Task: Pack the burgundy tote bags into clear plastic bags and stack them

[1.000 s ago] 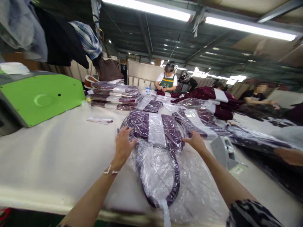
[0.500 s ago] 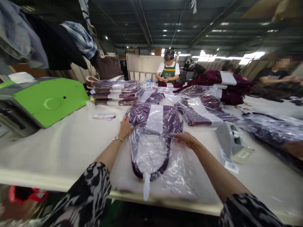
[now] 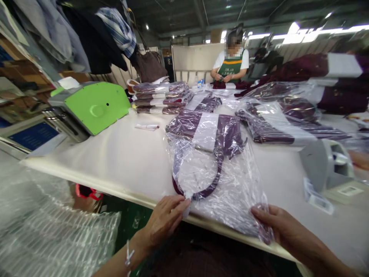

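Note:
A dark purple bag (image 3: 229,129) with a white paper band (image 3: 206,130) lies inside a clear plastic bag (image 3: 236,188) on the table (image 3: 115,154). Its looped purple handle (image 3: 211,189) points toward me under the plastic. At the near end of the loop, a white strip (image 3: 186,209) hangs by the table edge. My left hand (image 3: 165,215) is closed at this strip, fingers pressed together on it and the handle's end. My right hand (image 3: 272,221) pinches the lower right edge of the plastic, which bunches between thumb and fingers.
A green machine (image 3: 100,104) stands at the left, near a stack of wrapped purple goods (image 3: 161,100). Another wrapped bag (image 3: 276,123) and a grey tape dispenser (image 3: 331,165) are at the right. Across the table stands a person in a green apron (image 3: 230,69).
Both hands have moved from the bag's sides toward the near table edge, the left to the handle's white strip, the right to the plastic's lower edge. My view has turned left.

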The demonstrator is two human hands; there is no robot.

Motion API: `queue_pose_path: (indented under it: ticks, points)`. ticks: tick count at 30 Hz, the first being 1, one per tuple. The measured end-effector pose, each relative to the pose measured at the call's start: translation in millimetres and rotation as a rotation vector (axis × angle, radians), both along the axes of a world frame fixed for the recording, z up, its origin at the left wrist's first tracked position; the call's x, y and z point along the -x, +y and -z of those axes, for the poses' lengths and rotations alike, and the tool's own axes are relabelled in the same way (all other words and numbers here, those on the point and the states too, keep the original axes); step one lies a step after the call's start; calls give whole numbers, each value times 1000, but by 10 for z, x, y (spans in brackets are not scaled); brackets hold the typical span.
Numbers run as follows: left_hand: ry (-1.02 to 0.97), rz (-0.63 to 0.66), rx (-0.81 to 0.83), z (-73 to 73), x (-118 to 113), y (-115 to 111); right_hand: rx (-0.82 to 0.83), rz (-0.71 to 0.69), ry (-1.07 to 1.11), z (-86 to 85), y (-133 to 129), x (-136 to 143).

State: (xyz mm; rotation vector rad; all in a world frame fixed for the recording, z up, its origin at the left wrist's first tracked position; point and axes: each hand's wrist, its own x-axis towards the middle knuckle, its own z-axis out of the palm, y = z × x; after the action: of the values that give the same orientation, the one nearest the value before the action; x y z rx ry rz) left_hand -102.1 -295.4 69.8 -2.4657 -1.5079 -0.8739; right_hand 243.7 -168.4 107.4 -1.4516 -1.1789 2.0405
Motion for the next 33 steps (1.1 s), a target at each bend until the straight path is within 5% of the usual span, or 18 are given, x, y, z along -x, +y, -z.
queue_pose_path:
  ticks: [3,6,12,18,22,26,30,33]
  points:
    - [-45,-47,-41,96,-112,113,-29,5,17,33,-76,15]
    - [8,-52,-71,20,-243,282,-59,5,-3,21,-196,40]
    - [90,-173,177,-110,-464,587,-67,104,52,-204,-318,70]
    - [8,-124,408,-192,-397,926,-50,181,197,-414,-256,187]
    - [203,-233,266,-344,-306,1169,-97,141,165,-416,-297,224]
    - [301,-308,150,-420,-302,1107,-172,118,18,-389,-365,142]
    - [189,-314,-51,-484,-329,920,-424,231,-162,-454,-454,71]
    - [150,-294,-16,-478,-325,887,-565,267,-231,-529,-486,55]
